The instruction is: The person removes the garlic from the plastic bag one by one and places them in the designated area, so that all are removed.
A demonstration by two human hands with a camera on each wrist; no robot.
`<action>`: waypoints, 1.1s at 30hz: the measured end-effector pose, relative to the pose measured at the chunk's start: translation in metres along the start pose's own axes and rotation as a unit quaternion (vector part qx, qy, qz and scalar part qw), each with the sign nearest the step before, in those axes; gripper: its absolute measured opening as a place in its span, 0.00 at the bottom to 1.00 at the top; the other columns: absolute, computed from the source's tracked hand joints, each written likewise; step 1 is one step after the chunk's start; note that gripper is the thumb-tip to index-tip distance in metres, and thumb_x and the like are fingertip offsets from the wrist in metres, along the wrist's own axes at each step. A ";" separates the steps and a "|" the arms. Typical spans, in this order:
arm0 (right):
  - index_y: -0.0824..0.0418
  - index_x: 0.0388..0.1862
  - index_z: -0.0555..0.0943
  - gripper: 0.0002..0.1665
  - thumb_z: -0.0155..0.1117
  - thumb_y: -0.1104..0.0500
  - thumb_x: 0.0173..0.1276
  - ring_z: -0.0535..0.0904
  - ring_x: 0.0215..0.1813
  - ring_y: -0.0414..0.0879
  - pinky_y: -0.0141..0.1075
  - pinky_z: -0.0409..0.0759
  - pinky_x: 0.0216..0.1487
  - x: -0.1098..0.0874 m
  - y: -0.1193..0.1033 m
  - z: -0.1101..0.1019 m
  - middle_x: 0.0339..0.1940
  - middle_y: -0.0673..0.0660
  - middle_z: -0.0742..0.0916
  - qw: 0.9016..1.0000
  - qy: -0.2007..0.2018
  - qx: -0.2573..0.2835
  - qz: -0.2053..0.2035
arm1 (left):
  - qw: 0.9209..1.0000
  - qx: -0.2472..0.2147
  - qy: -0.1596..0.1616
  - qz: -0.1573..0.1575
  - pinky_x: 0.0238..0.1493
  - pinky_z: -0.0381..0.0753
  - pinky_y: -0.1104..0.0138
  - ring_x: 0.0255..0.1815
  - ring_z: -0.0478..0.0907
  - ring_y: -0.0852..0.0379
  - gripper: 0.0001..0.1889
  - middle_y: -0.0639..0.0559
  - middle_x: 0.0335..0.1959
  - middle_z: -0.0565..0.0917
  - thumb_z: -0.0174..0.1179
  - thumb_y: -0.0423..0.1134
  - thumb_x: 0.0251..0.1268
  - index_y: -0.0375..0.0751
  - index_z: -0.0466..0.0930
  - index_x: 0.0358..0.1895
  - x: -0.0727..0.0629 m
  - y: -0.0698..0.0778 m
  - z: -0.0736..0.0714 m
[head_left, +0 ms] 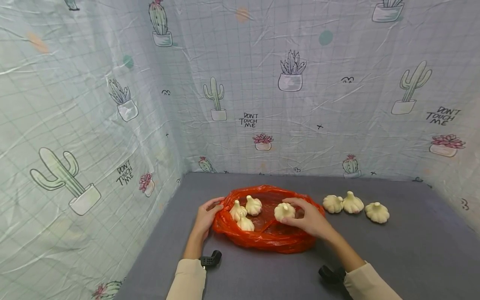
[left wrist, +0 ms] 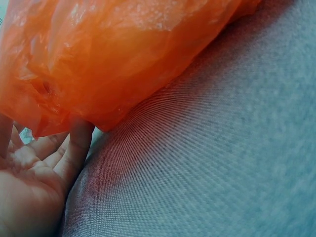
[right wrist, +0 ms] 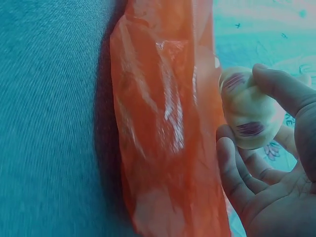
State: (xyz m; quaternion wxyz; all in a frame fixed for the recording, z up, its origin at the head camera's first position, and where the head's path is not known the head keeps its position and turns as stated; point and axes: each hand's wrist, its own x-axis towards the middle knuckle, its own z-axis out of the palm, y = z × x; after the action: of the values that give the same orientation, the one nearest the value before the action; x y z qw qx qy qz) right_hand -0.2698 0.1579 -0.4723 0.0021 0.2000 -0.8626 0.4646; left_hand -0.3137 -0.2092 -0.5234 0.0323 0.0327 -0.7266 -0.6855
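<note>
Head view: I see an orange plastic bag [head_left: 267,237] lying open on the grey surface [head_left: 393,258], near its middle. My left hand [head_left: 206,218] pinches the bag's left rim with curled fingers. My right hand [head_left: 309,218] holds a garlic bulb [head_left: 284,211] over the bag's right half, fingers curled round it. Three garlic bulbs in the bag [head_left: 245,212] sit in its left half; three loose garlic bulbs [head_left: 352,205] lie on the surface just right of the bag.

Left wrist view: the bag [left wrist: 113,59] fills the upper left; fingers [left wrist: 74,148] reach under its edge, touching the plastic.

Right wrist view: thumb and fingers [right wrist: 232,168] grip the bulb [right wrist: 249,116] just beside the bag's wall [right wrist: 163,128].
</note>
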 end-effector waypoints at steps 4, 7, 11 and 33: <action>0.51 0.69 0.78 0.36 0.77 0.47 0.63 0.82 0.47 0.49 0.36 0.82 0.44 -0.009 0.000 -0.010 0.68 0.60 0.80 1.000 0.000 0.021 0.003 | 1.000 -0.001 -0.001 0.000 0.51 0.83 0.66 0.52 0.83 0.55 0.17 0.42 0.57 0.85 0.63 0.36 0.70 0.45 0.85 0.60 -0.001 0.000 0.000; 0.55 0.70 0.77 0.37 0.77 0.50 0.64 0.82 0.43 0.48 0.35 0.81 0.41 -0.016 0.000 -0.018 0.68 0.62 0.80 0.999 0.001 0.034 0.003 | 1.000 -0.002 -0.002 -0.003 0.51 0.83 0.66 0.52 0.83 0.56 0.17 0.43 0.57 0.85 0.63 0.36 0.71 0.45 0.85 0.60 -0.001 0.000 0.001; 0.59 0.71 0.75 0.38 0.76 0.51 0.64 0.79 0.38 0.44 0.33 0.79 0.36 -0.023 0.002 -0.027 0.65 0.64 0.80 0.999 0.012 0.035 0.004 | 1.000 -0.002 -0.003 -0.003 0.51 0.83 0.67 0.52 0.83 0.56 0.17 0.42 0.58 0.85 0.63 0.36 0.71 0.44 0.85 0.60 -0.001 -0.001 0.001; 0.62 0.72 0.74 0.36 0.72 0.53 0.69 0.82 0.50 0.35 0.33 0.82 0.45 -0.050 0.022 -0.056 0.68 0.65 0.79 0.999 0.032 -0.005 0.001 | 1.000 0.002 0.005 -0.003 0.51 0.83 0.66 0.53 0.82 0.56 0.16 0.44 0.58 0.85 0.63 0.35 0.71 0.45 0.86 0.59 -0.003 0.002 0.001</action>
State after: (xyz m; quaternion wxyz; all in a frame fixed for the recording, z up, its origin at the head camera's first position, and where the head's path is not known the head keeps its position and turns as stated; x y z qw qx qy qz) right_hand -0.2420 0.2309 -0.4678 0.0307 0.1842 -0.8645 0.4667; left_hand -0.3109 -0.2073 -0.5210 0.0334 0.0386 -0.7279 -0.6838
